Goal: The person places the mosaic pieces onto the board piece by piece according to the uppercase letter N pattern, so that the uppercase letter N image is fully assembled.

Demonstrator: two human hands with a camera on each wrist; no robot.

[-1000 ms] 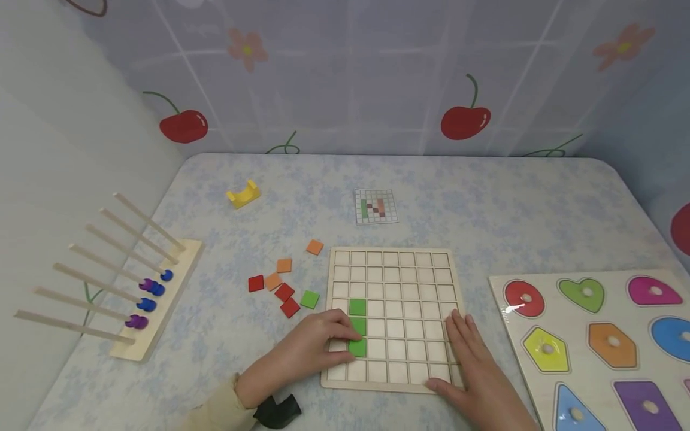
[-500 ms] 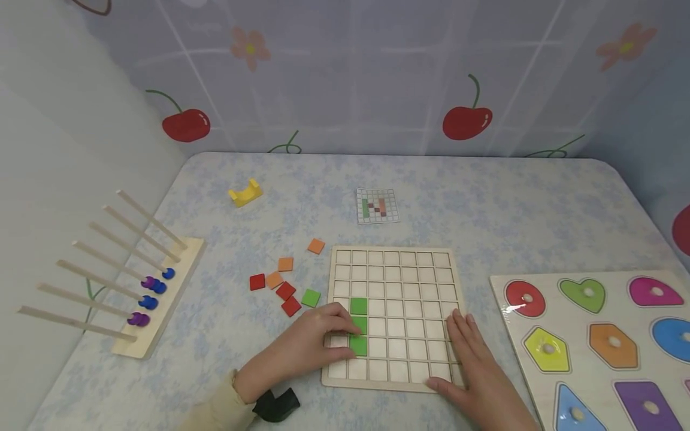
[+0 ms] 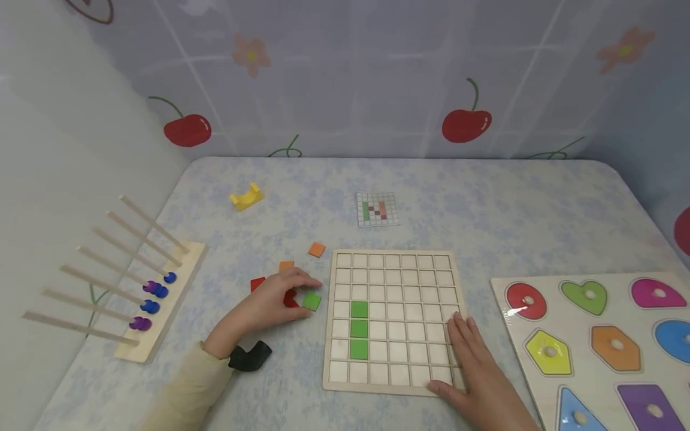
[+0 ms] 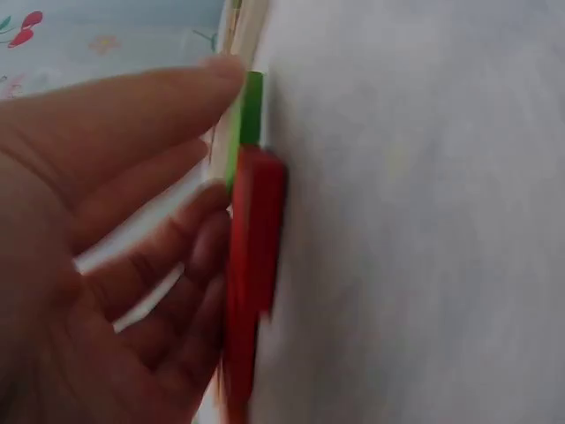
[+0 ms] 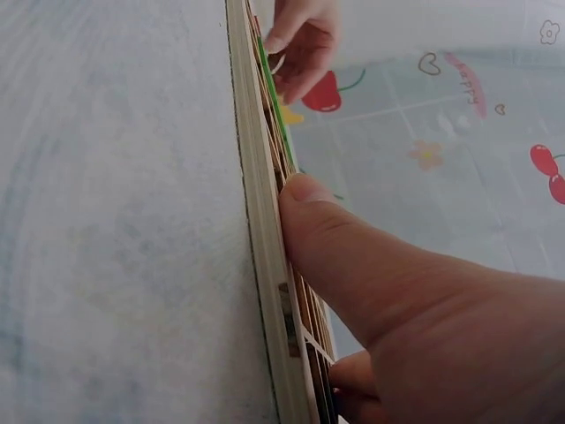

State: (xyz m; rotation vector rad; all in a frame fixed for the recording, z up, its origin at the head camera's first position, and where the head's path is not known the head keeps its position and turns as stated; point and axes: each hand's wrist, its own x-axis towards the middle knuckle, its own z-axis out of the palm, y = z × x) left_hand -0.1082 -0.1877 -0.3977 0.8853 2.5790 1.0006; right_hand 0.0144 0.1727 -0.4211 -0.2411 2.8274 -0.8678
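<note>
My left hand [image 3: 263, 305] reaches over the loose tiles left of the wooden grid board [image 3: 330, 335]. Its thumb and index finger are spread on either side of a green tile [image 3: 311, 301] lying on the table; whether they touch it is unclear. Red tiles [image 4: 260, 230] lie under and beside that hand, partly hidden by it. Three green tiles [image 3: 359, 328] fill a column of squares in the board's left part. My right hand [image 3: 480, 374] rests on the board's right edge, fingers extended, with its thumb [image 5: 322, 230] along the board in the right wrist view.
A small pattern card [image 3: 377, 209] lies behind the board. Orange tiles [image 3: 317, 249] are nearby. At the left stands a peg rack [image 3: 178, 281] with beads; a yellow curved block [image 3: 247, 197] sits farther back. A knobbed shape puzzle [image 3: 582, 323] lies at the right.
My left hand has left the green tiles in the board and moved left to the loose green tile. The three green tiles stay in their squares. My right hand has stayed put.
</note>
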